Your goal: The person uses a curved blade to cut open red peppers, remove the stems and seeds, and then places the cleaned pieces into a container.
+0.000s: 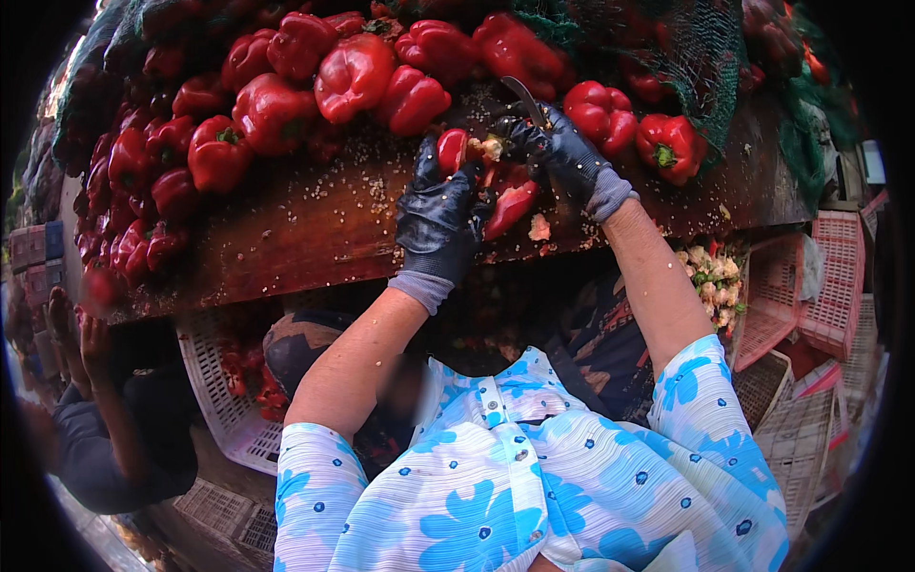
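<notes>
My left hand, in a black coated glove with a grey cuff, grips a cut piece of red bell pepper. Against that piece sits a pale, seedy pepper core. My right hand, gloved alike, holds a small knife with a curved blade, which points up and away from me. Its fingertips are close to the core; whether they touch it cannot be made out. Below the hands, another cut red pepper piece rests on the wet wooden table, partly hidden by my left glove.
Whole red bell peppers are heaped along the table's far side, beside green netting. A white plastic crate with red pieces stands below left. Discarded cores lie at right, near pink crates. Another person sits at left.
</notes>
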Motion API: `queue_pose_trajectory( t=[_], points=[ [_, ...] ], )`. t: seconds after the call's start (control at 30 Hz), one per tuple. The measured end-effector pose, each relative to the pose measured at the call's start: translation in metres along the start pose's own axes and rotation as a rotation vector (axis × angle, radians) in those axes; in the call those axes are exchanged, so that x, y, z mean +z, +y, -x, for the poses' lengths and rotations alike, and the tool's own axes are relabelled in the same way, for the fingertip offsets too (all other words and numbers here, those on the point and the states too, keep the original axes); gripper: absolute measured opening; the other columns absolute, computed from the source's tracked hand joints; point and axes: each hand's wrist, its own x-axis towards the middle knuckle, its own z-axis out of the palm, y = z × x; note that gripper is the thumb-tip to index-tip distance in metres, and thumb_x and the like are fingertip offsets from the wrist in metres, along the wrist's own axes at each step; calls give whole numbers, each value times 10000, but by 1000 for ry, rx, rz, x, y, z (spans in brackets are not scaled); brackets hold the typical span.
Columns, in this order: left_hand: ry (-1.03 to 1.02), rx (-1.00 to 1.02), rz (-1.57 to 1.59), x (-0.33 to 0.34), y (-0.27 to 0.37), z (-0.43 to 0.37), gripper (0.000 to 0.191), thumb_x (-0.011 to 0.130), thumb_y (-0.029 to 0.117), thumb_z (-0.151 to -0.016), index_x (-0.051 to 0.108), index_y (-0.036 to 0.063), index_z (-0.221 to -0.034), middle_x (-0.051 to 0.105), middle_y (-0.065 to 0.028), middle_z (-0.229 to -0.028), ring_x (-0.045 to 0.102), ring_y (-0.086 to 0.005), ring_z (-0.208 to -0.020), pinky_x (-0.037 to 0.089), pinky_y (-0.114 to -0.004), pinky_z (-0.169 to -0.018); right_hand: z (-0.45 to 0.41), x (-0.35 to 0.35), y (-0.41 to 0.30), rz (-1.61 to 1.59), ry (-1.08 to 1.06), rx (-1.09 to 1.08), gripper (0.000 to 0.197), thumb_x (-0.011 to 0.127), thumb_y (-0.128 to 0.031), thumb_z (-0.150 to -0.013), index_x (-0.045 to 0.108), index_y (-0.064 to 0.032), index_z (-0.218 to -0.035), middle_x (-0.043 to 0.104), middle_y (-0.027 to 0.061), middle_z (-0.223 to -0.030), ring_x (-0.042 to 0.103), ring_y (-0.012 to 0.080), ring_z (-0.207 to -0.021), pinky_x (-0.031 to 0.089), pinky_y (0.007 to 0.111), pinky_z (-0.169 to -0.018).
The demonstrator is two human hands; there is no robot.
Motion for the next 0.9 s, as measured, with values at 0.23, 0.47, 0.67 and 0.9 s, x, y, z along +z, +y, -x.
queue_pose_trajectory(
  t=[0.23, 0.47, 0.67, 0.9],
  points=[
    [-23, 1, -13, -4, 2, -4, 446, 764, 121, -676, 661, 118, -1109, 448, -257, -1377, 539, -407, -1147, 457, -437, -967, -18, 5, 8, 591, -105, -40, 537, 664, -221, -872, 491, -80, -1360, 633, 107, -1208, 610, 189, -1046, 489, 328, -908],
    [22, 43, -38, 4, -4, -1, 420, 751, 128, -699, 667, 126, -1110, 462, -255, -1362, 543, -398, -1146, 460, -443, -943, -39, 16, 27, 1056, 282, -110, 483, 659, -200, -864, 524, -118, -1321, 643, 144, -1180, 634, 290, -1063, 500, 366, -909],
    [-21, -34, 570, -11, -32, -12, 569, 570, -82, -833, 470, 92, -1366, 493, -79, -1396, 414, -227, -1332, 315, -353, -1123, -22, 12, 29, 419, 251, -322, 488, 702, -192, -855, 528, 14, -1262, 627, 158, -1206, 621, 228, -1107, 497, 338, -926],
    [9, -249, 1040, -12, -23, -18, 656, 556, -120, -832, 383, 97, -1426, 410, -68, -1464, 383, -214, -1347, 296, -349, -1135, 14, 45, -12, 323, 240, -178, 394, 667, -205, -866, 570, -36, -1209, 650, 179, -1122, 655, 299, -1007, 525, 358, -829]
  ],
)
